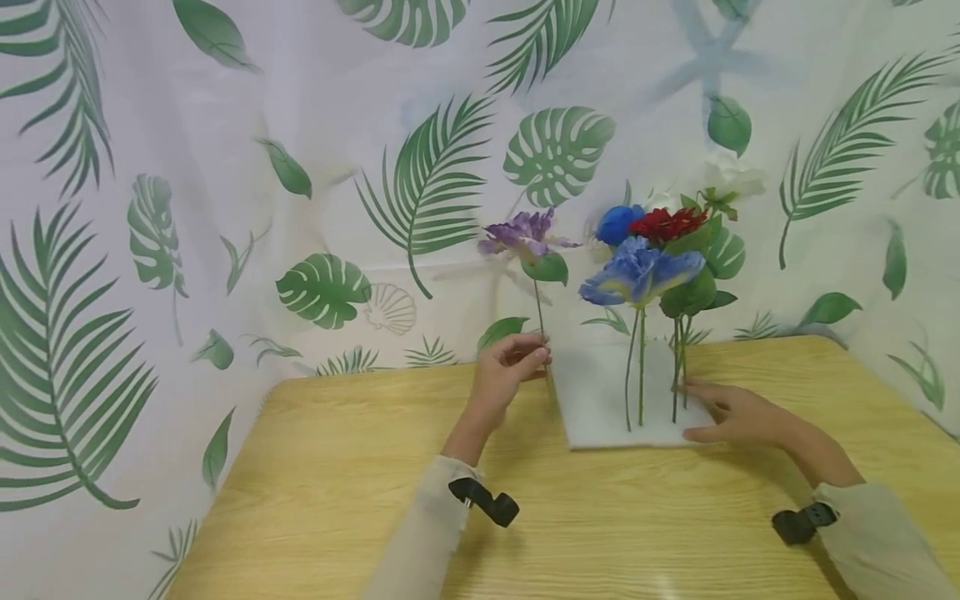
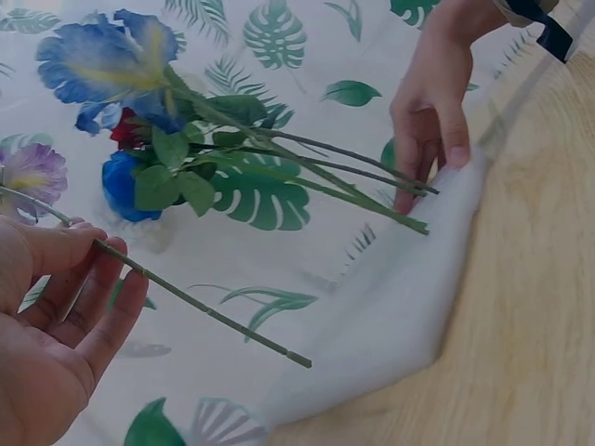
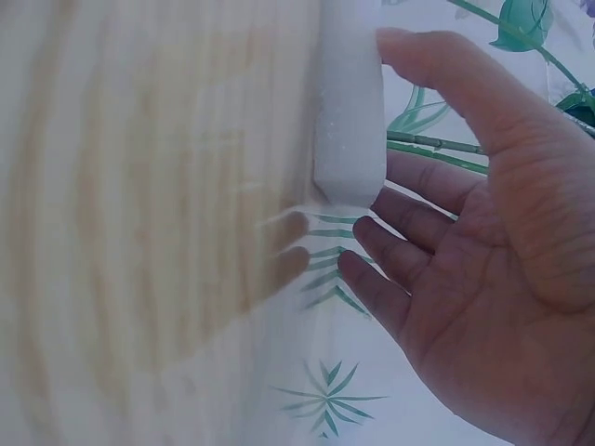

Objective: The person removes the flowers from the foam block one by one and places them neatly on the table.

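Note:
My left hand [image 1: 508, 371] pinches the thin stem of a purple artificial flower [image 1: 525, 237], upright to the left of a white foam board [image 1: 592, 400]. In the left wrist view, the stem's bare lower end [image 2: 297, 358] points toward the board. At the board's right side, my right hand [image 1: 738, 414] rests with thumb and fingers spread around the corner. The right wrist view shows its fingers loosely extended, thumb tip [image 3: 395, 46] right at the foam edge. Standing in the board are a blue-and-yellow flower [image 1: 637, 275], a round blue flower [image 1: 618, 223], a red flower [image 1: 667, 223] and a white flower [image 1: 731, 177].
A wooden table [image 1: 360, 483] carries the board near its back edge. Behind it hangs a white cloth [image 1: 330, 208] printed with green leaves. Each wrist bears a black camera mount, such as the left mount [image 1: 487, 502]. The standing flowers crowd the board's right half.

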Demonstrator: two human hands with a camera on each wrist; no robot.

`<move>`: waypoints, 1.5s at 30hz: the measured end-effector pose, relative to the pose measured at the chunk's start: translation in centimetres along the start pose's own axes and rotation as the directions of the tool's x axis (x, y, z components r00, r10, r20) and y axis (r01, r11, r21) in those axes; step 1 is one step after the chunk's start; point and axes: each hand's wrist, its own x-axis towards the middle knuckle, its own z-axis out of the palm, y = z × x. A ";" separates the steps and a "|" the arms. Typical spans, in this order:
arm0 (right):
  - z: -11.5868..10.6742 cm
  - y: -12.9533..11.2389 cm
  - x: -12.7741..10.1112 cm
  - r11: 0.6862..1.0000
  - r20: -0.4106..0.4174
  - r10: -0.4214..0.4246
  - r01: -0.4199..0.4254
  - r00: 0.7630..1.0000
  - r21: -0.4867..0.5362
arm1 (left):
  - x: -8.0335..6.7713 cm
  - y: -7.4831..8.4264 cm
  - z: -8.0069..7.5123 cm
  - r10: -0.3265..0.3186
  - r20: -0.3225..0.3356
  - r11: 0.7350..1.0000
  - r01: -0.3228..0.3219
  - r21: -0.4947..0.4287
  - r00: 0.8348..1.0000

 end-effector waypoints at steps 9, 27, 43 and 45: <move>-0.6 0.5 -0.4 1.000 -0.023 0.002 -0.003 1.000 -0.019 | -0.1 2.4 -2.6 0.060 -0.011 0.998 -0.060 0.000 0.998; -0.6 0.8 -0.1 0.999 -0.009 0.031 -0.032 0.999 -0.013 | -2.0 5.1 -11.6 0.012 -0.096 0.984 0.005 0.176 0.995; 0.2 0.3 0.3 1.000 -0.006 0.011 -0.011 1.000 -0.009 | -7.1 7.2 -21.0 -0.091 -0.160 0.932 0.141 0.333 0.983; 0.3 0.2 0.4 1.000 -0.002 0.012 -0.012 1.000 0.009 | -7.8 7.6 -22.0 -0.119 -0.164 0.924 0.170 0.343 0.979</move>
